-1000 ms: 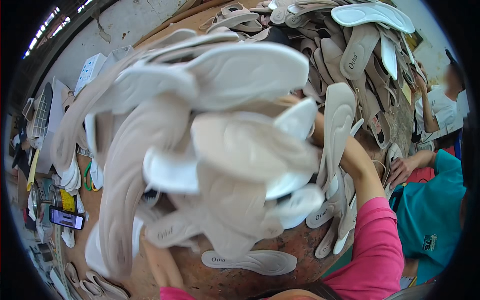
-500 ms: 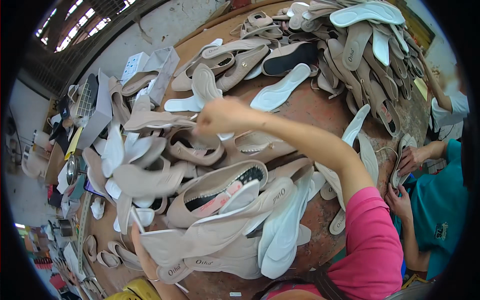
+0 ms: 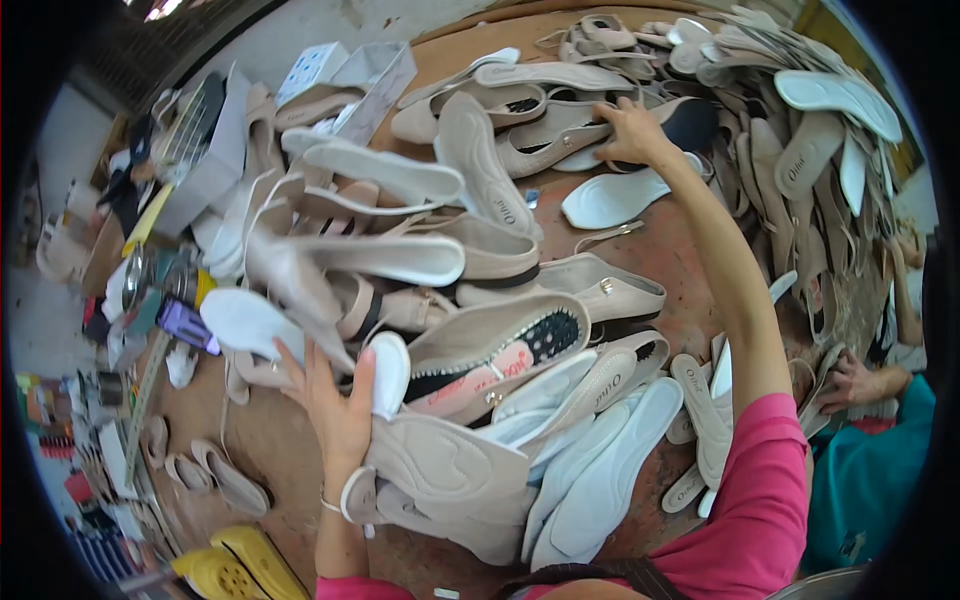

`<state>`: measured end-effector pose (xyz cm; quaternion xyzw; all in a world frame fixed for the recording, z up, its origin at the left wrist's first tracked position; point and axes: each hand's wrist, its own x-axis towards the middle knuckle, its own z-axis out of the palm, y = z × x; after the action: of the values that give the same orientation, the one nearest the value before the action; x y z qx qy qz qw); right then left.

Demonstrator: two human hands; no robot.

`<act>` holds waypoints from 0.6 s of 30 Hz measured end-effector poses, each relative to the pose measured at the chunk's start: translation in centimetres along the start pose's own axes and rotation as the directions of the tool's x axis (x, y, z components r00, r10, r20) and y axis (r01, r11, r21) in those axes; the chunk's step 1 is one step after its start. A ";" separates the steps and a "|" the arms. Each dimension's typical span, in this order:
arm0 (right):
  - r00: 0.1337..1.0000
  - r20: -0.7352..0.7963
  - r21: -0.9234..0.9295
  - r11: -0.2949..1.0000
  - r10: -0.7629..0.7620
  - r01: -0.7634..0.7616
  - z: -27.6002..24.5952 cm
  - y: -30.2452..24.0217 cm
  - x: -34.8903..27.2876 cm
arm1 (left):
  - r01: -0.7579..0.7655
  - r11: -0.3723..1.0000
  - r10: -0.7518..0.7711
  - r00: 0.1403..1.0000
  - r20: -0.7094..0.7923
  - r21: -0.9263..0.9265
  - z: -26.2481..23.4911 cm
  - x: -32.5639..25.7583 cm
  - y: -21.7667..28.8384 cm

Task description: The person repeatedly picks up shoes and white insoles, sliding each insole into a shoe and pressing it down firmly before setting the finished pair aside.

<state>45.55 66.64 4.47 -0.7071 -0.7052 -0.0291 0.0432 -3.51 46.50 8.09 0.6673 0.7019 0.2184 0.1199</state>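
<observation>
Right, quick notes:

L hand: my left hand [image 3: 338, 405] is palm-down w/ fingers spread and pressed flat on the near stack of shoes [image 3: 470, 400], thumb up by a small white oval insole [image 3: 388, 372]; a thin bracelet sits at the wrist. Not pinching anything.

R hand: my right hand [image 3: 628, 128] is stretched far across the table, fingers curled down onto a beige flat shoe [image 3: 550, 145] just beside a dark insole [image 3: 690, 122]. Can't tell if the tips actually pinch it or only rest on it.

Stack: beige and pale pink flats, soft matte uppers, some w/ small metal buckles, piled at angles under and beside my L hand. One lies sole-up, black dotted tread w/ a pink patch [image 3: 500, 355].

Insoles: long white foam-looking pieces [image 3: 600, 480], smooth, rounded at the ends, fanned out near my chest. A padded beige one [image 3: 440, 460] w/ stitched contour lies touching my L wrist.

Far pile: more beige and white insoles [image 3: 820, 150] heaped at the far right, flat and overlapping.

Table: round brown wooden top [image 3: 690, 260], worn, bare in patches.

Boxes: white cardboard boxes [image 3: 345, 75] at the far left edge.

Other person: teal sleeve and a hand [image 3: 850, 380] at the right rim, well apart from mine.

Sleeve: my pink sleeve [image 3: 750, 500], soft knit.
</observation>
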 end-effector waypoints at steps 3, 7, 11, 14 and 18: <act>0.981 -0.153 0.197 0.969 -0.119 0.149 0.2 -1.3 -1.5 | -0.159 0.985 0.154 0.984 -0.086 -0.060 0.2 0.1 -0.8; 0.985 -0.132 0.211 0.968 -0.111 0.137 -2.4 -5.7 -6.9 | -0.180 0.973 0.180 0.984 -0.015 -0.147 -1.6 -0.6 -0.1; 0.993 -0.118 0.563 0.824 0.005 0.063 -5.9 -10.8 -11.0 | -0.165 0.909 0.189 0.982 0.026 -0.383 -4.3 -3.4 0.5; 0.937 -0.347 0.559 0.794 -0.038 0.239 -9.7 -16.7 -13.6 | -0.271 0.879 0.372 0.904 0.209 -0.392 -6.1 -6.3 -0.3; 0.940 -0.267 0.697 0.631 -0.213 0.341 -12.6 -22.3 -19.5 | -0.231 0.854 0.307 0.947 0.094 -0.467 -6.4 -11.6 -2.7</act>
<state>23.41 45.94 15.43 -0.5079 -0.7512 0.1938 0.3744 -7.92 34.06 10.95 0.7288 0.5193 0.3333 0.2967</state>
